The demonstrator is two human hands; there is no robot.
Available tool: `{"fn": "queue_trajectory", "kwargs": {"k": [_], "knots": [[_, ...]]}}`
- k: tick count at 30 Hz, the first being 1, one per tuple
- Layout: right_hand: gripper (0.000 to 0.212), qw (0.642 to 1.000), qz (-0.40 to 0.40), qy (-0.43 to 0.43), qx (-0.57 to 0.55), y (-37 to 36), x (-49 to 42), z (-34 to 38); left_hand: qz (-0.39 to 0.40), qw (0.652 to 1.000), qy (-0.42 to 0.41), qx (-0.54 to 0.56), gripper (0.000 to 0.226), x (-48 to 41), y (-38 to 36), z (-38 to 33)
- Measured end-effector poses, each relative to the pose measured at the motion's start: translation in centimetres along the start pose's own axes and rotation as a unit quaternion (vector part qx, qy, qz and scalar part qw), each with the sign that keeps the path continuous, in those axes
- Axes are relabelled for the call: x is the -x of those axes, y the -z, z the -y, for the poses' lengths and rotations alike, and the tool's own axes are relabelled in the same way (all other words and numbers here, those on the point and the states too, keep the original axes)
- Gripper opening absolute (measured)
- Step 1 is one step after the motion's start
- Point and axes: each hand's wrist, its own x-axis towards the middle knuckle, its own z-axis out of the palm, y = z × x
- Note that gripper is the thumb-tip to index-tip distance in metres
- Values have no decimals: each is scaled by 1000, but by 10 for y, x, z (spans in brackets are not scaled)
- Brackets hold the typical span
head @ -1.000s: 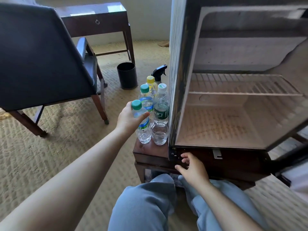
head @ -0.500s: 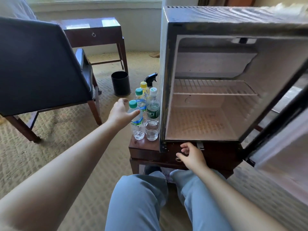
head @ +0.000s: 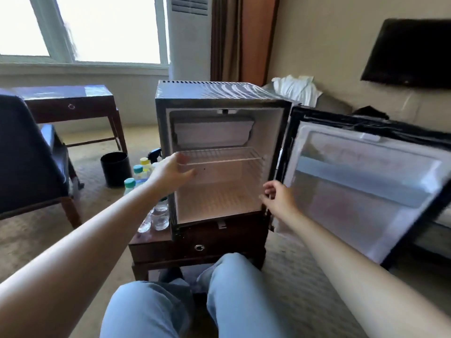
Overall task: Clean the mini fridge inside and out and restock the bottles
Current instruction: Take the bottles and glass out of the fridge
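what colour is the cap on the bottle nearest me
Teal green: the nearest bottle's cap, seen in the head view just left of the left forearm.

The person is wearing light blue trousers [head: 151, 311], loose and faintly creased over both knees. Both forearms are showing bare, with no sleeves reaching them. The left hand [head: 170, 173] and the right hand [head: 280, 201] are wearing no gloves, and no rings, watch or bracelets are showing on them.

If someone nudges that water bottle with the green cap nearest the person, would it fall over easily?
Probably yes. The bottle looks tall and narrow, so a sideways push could tip it into the bottles beside it. Its clear plastic looks smooth, maybe slippery. How full it is cannot be told; the left arm hides most of it.
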Motion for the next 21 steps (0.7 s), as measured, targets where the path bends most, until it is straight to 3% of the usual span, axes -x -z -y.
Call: {"fn": "queue_trajectory", "kwargs": {"k": [6, 11, 15, 21], "knots": [[35, 953, -169, -1, 251, 138, 10, -41, 35, 995, -92, 28, 39, 16, -25, -76], [41, 928, -194, 2, 317, 175, 17, -55, 61, 987, -149, 4, 39, 33, -33, -109], [53, 915, -134, -46, 377, 176, 23, -61, 70, 983, -166, -29, 37, 42, -29, -115], [41, 897, -176, -26, 405, 158, 40, -46, 95, 976, -182, -72, 33, 69, -19, -104]]}}
